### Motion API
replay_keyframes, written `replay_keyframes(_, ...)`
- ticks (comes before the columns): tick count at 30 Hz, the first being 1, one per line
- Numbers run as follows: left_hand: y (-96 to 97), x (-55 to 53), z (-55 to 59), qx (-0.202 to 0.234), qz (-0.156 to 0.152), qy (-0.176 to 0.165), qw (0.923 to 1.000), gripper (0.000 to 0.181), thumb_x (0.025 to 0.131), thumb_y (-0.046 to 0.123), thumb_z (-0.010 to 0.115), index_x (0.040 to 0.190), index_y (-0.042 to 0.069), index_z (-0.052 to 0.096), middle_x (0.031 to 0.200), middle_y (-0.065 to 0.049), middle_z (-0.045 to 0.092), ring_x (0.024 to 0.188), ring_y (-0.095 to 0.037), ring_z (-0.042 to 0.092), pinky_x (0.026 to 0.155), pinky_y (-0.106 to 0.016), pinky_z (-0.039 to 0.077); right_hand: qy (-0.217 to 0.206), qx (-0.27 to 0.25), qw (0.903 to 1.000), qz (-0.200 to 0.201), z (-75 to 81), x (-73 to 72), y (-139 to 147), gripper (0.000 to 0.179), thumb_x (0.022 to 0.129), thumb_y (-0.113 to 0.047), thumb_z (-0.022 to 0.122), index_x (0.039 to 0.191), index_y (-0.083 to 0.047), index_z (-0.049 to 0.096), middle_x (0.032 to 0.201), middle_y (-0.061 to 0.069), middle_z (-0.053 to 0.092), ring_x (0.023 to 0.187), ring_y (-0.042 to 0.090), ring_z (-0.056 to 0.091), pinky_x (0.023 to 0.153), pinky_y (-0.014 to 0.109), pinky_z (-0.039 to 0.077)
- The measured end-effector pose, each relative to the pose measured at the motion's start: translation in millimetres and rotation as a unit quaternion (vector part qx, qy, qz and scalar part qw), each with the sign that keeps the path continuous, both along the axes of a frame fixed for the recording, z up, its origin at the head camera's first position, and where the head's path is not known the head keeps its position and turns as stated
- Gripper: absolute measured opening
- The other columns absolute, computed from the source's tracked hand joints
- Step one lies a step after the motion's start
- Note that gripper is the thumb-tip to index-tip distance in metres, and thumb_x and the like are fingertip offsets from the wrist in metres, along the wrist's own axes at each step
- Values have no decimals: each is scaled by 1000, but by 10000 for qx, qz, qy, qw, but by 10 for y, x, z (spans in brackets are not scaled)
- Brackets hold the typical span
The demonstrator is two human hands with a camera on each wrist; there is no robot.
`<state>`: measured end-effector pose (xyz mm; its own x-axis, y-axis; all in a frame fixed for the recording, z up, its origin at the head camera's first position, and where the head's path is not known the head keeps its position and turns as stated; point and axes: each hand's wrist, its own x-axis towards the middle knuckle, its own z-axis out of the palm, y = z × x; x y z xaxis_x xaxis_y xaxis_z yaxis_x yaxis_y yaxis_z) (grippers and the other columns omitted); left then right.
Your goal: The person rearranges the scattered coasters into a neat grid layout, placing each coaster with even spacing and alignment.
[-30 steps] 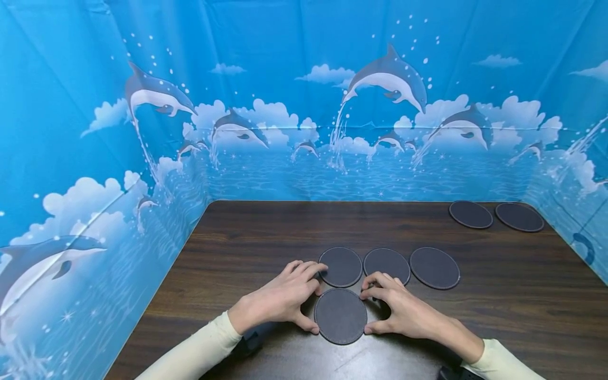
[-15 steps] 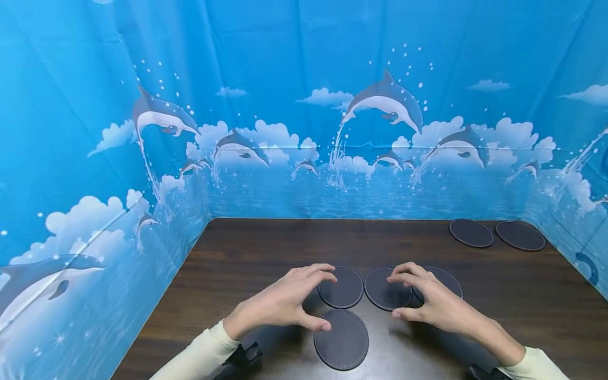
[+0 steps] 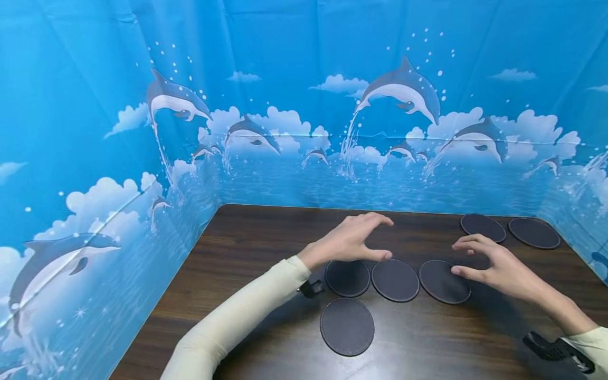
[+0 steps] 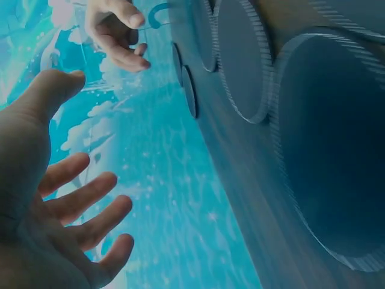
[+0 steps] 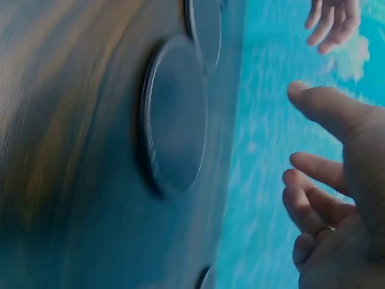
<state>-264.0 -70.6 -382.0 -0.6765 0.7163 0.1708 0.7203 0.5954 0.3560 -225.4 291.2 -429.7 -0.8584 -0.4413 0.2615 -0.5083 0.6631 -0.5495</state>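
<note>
Several dark round coasters with pale stitched rims lie flat on the table. Three form a row, left coaster (image 3: 347,279), middle coaster (image 3: 395,281) and right coaster (image 3: 442,285), with a front coaster (image 3: 347,327) below the left one. My left hand (image 3: 349,238) is raised above and just beyond the left coaster, fingers spread and holding nothing, as the left wrist view also shows. Over the right end of the row, my right hand (image 3: 503,266) hovers with loosely bent fingers and nothing in them; its thumb overlaps the right coaster in the head view.
Two more coasters, one (image 3: 483,227) partly behind the right hand's fingers and another (image 3: 534,233), lie at the table's far right corner. A blue dolphin-print curtain (image 3: 294,174) stands around the back and sides of the dark wooden table (image 3: 266,232).
Both hands have left the front coaster and risen. My left hand has moved forward and right beyond the row; my right hand has moved right and forward. The head view has shifted slightly.
</note>
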Motion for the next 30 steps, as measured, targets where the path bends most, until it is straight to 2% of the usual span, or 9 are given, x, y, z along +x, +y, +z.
replay_keyframes(5,535,-312,40,-200,127,105,9997,70,94,62,62,152,26,45,152,9,43,140,-9,38,113,-47,28,-123,96,9987,-485,-60,-177,384,52,91,-31,80,133,-6,61,134,16,50,116,44,50,80,67,44)
replay_keyframes(8,779,-503,11,-429,309,1,9986,69,95,62,61,152,29,44,153,10,41,138,-8,40,114,-44,27,-195,202,9969,-734,-109,-305,582,57,91,-33,80,134,-2,59,138,23,43,122,53,43,81,70,38)
replay_keyframes(12,1027,-758,-72,-601,411,-257,9970,68,96,59,61,153,28,42,154,10,40,137,-7,40,115,-38,27,-92,250,9951,-957,-181,-474,782,61,90,-34,81,132,4,59,144,33,34,129,63,27,92,84,14)
replay_keyframes(15,1206,-907,-142,-721,455,-378,9956,69,97,58,62,155,28,40,154,10,39,140,-7,37,114,-34,27,-6,223,9934,-1128,-251,-557,907,62,90,-35,80,130,7,59,145,36,31,131,65,22,95,85,-5)
replay_keyframes(16,1269,-946,-170,-776,486,-384,9951,70,97,58,62,156,28,40,155,10,38,140,-7,37,114,-34,28,9,228,9926,-1192,-279,-573,947,63,90,-36,80,130,7,58,145,37,30,131,65,20,96,84,-6)
replay_keyframes(21,1582,-1074,-302,-1062,784,-409,9904,71,96,60,61,156,29,40,155,12,37,141,-6,36,113,-32,29,50,290,9884,-1489,-410,-653,1062,69,90,-39,78,132,11,56,143,41,29,128,66,20,92,82,4)
replay_keyframes(24,1737,-1119,-369,-1203,982,-383,9871,71,95,62,61,156,31,40,154,14,38,140,-6,37,114,-34,27,95,424,9864,-1587,-444,-737,1046,72,90,-43,77,132,11,55,142,41,29,125,66,22,84,77,14)
replay_keyframes(30,1886,-1171,-457,-1543,1005,-447,9819,73,93,64,62,156,33,41,155,15,36,140,-6,36,115,-34,25,-77,755,9822,-1716,-473,-904,974,84,88,-52,76,137,11,51,144,43,23,124,69,20,82,74,19)
